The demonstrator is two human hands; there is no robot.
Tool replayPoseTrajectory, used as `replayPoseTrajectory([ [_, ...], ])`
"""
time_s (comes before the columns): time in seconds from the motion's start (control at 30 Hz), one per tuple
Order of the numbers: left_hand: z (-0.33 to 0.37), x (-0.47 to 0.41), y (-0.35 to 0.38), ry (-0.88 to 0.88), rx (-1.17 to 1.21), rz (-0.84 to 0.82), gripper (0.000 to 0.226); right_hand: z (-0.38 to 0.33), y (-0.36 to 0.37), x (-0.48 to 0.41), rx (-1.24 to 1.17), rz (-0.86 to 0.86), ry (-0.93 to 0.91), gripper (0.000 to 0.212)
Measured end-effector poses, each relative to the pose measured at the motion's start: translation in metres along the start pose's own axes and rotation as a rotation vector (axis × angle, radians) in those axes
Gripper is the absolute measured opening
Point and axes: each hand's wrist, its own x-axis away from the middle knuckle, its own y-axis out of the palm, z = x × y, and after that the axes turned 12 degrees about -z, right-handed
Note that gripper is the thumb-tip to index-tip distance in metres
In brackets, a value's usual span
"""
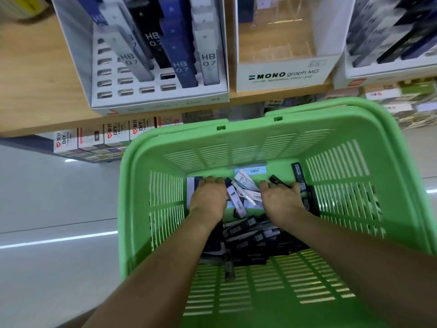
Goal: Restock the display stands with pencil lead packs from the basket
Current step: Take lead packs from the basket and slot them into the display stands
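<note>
A pale wooden shelf ran across the top. Beneath its edge stood a row of white boxes marked DIY, with more colourful packets further right. Light streaks lay reflected on the grey floor.

a wooden shelf stands over a glossy grey floor streaked with light reflections.

Mid stand: "MONO graph MG"; packs: "HB 0.7".
</note>
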Motion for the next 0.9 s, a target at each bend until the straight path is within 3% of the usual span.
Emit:
replayPoseTrajectory([
  [0.07,0.000,0.001,-0.001,-0.010,0.047,0.003,0.024,0.003,0.001,0.003,-0.046,0.033,-0.011,0.033],
  [0.13,0.001,0.004,-0.004,-0.050,0.245,0.016,0.016,0.006,-0.001,0.005,-0.183,0.107,-0.012,0.018],
  [0.23,0.007,0.014,-0.012,-0.076,0.934,-0.058,0.013,0.006,-0.013,0.010,-0.767,0.113,-0.064,0.015],
  [0.3,0.016,0.026,-0.021,-0.075,1.380,-0.111,0.003,0.003,-0.023,0.016,-0.981,0.068,-0.140,0.019],
  [0.43,0.029,0.047,-0.037,-0.090,1.677,-0.046,0.007,-0.005,-0.038,0.039,-0.761,0.158,-0.241,0.021],
  [0.6,0.041,0.083,-0.055,-0.028,1.923,0.041,0.020,-0.005,-0.054,0.080,-0.531,0.265,-0.144,0.024],
  [0.73,0.052,0.111,-0.067,-0.009,1.767,0.125,0.031,-0.007,-0.070,0.117,-0.335,0.309,-0.112,0.032],
  [0.9,0.057,0.141,-0.084,0.013,1.759,0.237,0.020,-0.012,-0.087,0.154,-0.178,0.340,-0.132,0.060],
])
